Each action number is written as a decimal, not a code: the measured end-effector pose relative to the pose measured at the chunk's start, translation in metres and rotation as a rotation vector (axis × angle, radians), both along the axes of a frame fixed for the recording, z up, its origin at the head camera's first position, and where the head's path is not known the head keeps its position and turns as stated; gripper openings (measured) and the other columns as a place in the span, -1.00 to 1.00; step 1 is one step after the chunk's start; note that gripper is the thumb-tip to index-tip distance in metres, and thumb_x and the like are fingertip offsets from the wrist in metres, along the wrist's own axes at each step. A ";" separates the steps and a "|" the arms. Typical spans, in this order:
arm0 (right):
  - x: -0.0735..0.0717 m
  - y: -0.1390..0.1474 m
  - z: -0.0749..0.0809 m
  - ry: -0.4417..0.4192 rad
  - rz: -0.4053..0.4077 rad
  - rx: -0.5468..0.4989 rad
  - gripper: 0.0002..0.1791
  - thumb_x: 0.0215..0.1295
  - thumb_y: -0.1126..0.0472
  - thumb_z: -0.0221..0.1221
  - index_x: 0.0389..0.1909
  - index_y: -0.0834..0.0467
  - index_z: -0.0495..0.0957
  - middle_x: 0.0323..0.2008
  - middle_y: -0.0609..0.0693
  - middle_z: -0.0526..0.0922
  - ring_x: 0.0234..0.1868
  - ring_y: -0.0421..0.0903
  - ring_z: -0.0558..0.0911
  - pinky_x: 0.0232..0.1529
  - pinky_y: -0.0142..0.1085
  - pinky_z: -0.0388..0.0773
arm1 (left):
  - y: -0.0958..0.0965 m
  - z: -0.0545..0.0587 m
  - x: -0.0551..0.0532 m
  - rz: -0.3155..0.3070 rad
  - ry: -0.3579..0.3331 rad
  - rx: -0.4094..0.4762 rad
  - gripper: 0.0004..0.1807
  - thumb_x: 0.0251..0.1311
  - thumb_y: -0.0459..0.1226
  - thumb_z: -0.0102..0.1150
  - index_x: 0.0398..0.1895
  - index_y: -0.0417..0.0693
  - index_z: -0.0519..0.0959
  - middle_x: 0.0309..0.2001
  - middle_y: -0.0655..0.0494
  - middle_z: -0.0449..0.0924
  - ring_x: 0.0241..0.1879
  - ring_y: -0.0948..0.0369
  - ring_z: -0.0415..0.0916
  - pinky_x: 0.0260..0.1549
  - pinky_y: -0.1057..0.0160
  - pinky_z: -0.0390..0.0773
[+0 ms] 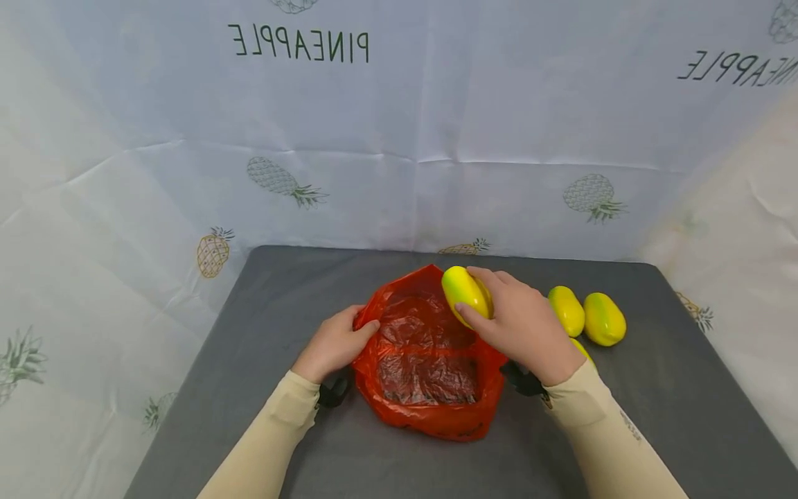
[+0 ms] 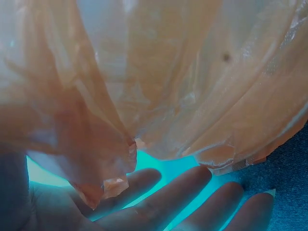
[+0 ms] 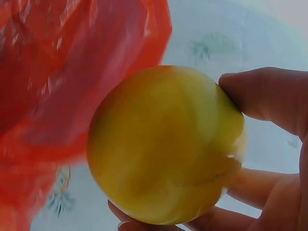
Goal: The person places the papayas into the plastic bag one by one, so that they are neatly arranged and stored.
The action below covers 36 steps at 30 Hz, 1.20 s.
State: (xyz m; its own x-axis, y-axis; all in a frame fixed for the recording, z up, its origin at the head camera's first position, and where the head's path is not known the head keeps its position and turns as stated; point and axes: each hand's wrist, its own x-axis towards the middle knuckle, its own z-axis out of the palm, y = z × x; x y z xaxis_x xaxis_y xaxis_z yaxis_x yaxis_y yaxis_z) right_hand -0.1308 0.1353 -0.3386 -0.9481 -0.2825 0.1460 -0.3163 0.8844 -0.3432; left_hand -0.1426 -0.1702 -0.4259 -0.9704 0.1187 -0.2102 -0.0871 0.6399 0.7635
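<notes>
A red plastic bag (image 1: 430,423) stands on the table with its mouth spread toward me. At its left rim is my left hand (image 1: 334,343), holding the edge between the thumb inside and the fingers outside. In the left wrist view the bag film (image 2: 159,86) hides part of that hand, and its fingers (image 2: 187,192) extend below the film. My right hand (image 1: 526,322) grips a yellow mango (image 1: 464,294) with a greenish tint, above the bag's right rim. The right wrist view shows the mango (image 3: 163,144) between thumb and fingers, beside the red film (image 3: 82,96).
Right of the bag lie two yellow mangoes, one nearer (image 1: 567,312) and one farther right (image 1: 605,319). Another mango (image 1: 582,351) is partly hidden behind my right wrist. The dark grey table (image 1: 262,312) meets a pineapple-printed cloth backdrop (image 1: 399,201) at its far edge.
</notes>
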 end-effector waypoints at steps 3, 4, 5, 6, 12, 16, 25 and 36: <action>-0.007 -0.016 -0.005 -0.018 0.039 0.012 -0.26 0.51 -0.20 0.29 0.56 0.06 0.43 0.26 0.15 0.69 -0.20 0.00 0.71 -0.22 -0.05 0.68 | 0.000 0.000 0.000 -0.002 -0.006 0.008 -0.39 0.57 -0.02 0.20 0.52 -0.13 0.48 0.24 -0.10 0.72 -0.22 0.22 0.74 -0.09 0.07 0.80; -0.009 -0.021 -0.007 -0.027 0.052 0.016 -0.26 0.50 -0.19 0.29 0.56 0.06 0.43 0.23 0.14 0.70 -0.23 -0.02 0.70 -0.23 -0.07 0.68 | 0.000 0.000 0.000 -0.002 -0.007 0.009 -0.40 0.57 -0.03 0.20 0.52 -0.13 0.48 0.23 -0.10 0.72 -0.23 0.22 0.74 -0.12 0.08 0.80; -0.011 -0.026 -0.009 -0.037 0.064 0.020 -0.25 0.49 -0.19 0.30 0.55 0.07 0.43 0.20 0.14 0.71 -0.25 -0.04 0.69 -0.24 -0.09 0.68 | 0.000 0.000 0.000 -0.001 -0.009 0.012 -0.41 0.57 -0.04 0.19 0.51 -0.14 0.48 0.22 -0.10 0.72 -0.25 0.22 0.73 -0.14 0.09 0.80; -0.013 -0.031 -0.012 -0.046 0.075 0.026 -0.25 0.49 -0.20 0.30 0.55 0.07 0.43 0.16 0.12 0.71 -0.26 -0.06 0.68 -0.24 -0.10 0.68 | 0.000 0.000 -0.001 0.000 -0.006 0.010 -0.41 0.57 -0.04 0.19 0.51 -0.14 0.49 0.21 -0.10 0.73 -0.26 0.22 0.73 -0.14 0.10 0.80; -0.026 -0.057 -0.026 -0.101 0.123 0.050 -0.27 0.47 -0.21 0.31 0.50 0.08 0.48 0.00 0.03 0.72 -0.26 -0.09 0.65 -0.17 -0.10 0.69 | 0.000 0.002 -0.002 -0.006 0.020 -0.006 -0.45 0.59 -0.06 0.17 0.48 -0.13 0.51 0.15 -0.08 0.75 -0.24 0.21 0.71 -0.10 0.08 0.78; -0.035 -0.067 -0.038 -0.132 0.136 0.062 -0.30 0.45 -0.17 0.34 0.46 0.10 0.50 -0.04 0.02 0.72 -0.26 -0.09 0.63 -0.10 -0.06 0.70 | 0.001 0.002 0.000 -0.012 0.023 -0.003 -0.47 0.59 -0.06 0.17 0.46 -0.13 0.52 0.17 -0.07 0.74 -0.17 0.17 0.72 -0.03 0.03 0.77; -0.049 -0.082 -0.062 -0.185 0.136 0.080 -0.30 0.43 -0.15 0.38 0.43 0.14 0.51 -0.01 0.07 0.72 -0.28 -0.06 0.62 -0.13 -0.09 0.72 | 0.001 0.001 0.002 -0.012 0.035 0.005 -0.50 0.59 -0.09 0.15 0.43 -0.17 0.54 0.15 -0.10 0.75 -0.19 0.15 0.71 -0.05 0.01 0.77; -0.056 -0.087 -0.078 -0.143 0.133 0.087 -0.32 0.42 -0.16 0.38 0.37 0.16 0.52 -0.05 0.08 0.73 -0.28 -0.03 0.64 -0.12 -0.04 0.73 | 0.001 0.000 0.001 -0.012 0.052 0.009 -0.50 0.58 -0.09 0.16 0.42 -0.16 0.54 0.14 -0.09 0.76 -0.18 0.15 0.72 -0.04 0.01 0.78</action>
